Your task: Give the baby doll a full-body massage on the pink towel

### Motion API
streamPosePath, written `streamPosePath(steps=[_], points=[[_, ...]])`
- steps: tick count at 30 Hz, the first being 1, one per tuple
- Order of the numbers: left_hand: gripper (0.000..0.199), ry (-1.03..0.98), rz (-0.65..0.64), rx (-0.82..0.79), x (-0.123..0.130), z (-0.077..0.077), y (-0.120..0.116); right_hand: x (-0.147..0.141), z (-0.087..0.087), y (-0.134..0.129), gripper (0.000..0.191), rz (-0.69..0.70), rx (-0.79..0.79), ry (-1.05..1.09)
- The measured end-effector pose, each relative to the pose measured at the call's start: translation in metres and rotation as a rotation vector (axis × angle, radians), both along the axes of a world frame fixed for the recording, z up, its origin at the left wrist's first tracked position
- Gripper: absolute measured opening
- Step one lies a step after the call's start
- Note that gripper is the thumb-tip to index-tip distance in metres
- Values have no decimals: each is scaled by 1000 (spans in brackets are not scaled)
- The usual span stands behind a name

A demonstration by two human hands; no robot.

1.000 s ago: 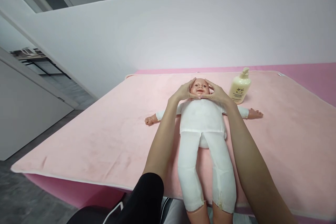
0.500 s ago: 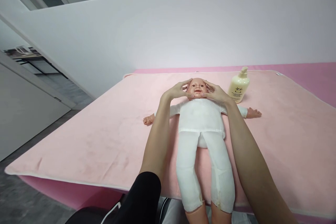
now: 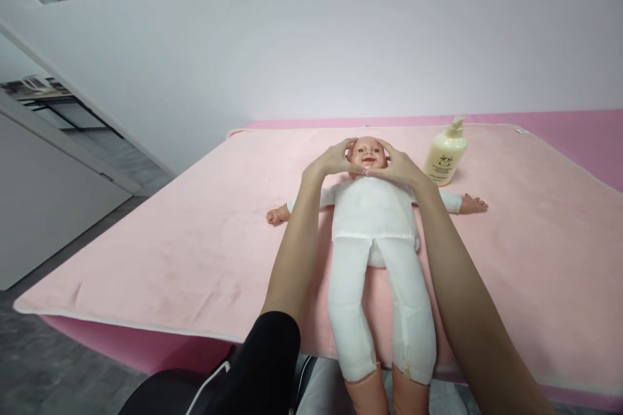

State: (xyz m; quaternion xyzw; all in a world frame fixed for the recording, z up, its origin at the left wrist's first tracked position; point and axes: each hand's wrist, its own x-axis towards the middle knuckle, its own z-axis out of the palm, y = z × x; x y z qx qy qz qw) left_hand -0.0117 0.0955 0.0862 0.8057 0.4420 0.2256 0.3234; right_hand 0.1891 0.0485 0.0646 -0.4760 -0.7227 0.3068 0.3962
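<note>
A baby doll (image 3: 374, 211) in a white cloth body lies on its back, arms spread to the sides and legs towards me. Its head is cupped between my two hands. My left hand (image 3: 335, 161) curves round one side of the head, its fingertips by the temple and its thumb under the mouth. On the other side my right hand (image 3: 399, 165) does the same, and the two thumb tips nearly meet at the chin. Just right of my right hand, a pale yellow pump bottle (image 3: 445, 155) stands upright.
A pink blanket (image 3: 195, 220) covers the table under the doll. Behind it runs a white wall (image 3: 311, 52). The doll's lower legs reach over the near edge of the table. Grey floor (image 3: 63, 363) shows at the lower left.
Both thumbs have slid inward along the doll's lower face, from beside the mouth to the chin. The fingers stay at the sides of the head. The camera view has shifted slightly.
</note>
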Motion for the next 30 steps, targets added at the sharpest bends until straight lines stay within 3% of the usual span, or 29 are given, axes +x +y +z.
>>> streamPosePath(steps=[9,16,21,24,27,30], points=[[94,10,-37,-7,-5,6,-4,2,-6,7,90,-52,20,15],[85,-97,-115,-72,-8,2,0,19,-12,11,88,56,-89,112],[75,-29,-62,-108,-9,6,-3,26,-9,8,90,95,-166,86],[70,17,-26,-134,-10,9,-6,22,-5,7,77,102,-161,109],[75,50,-33,-109,-8,9,-7,14,-2,7,67,82,-139,158],[84,113,-49,-20,-3,9,-9,7,-1,6,81,-6,-117,80]])
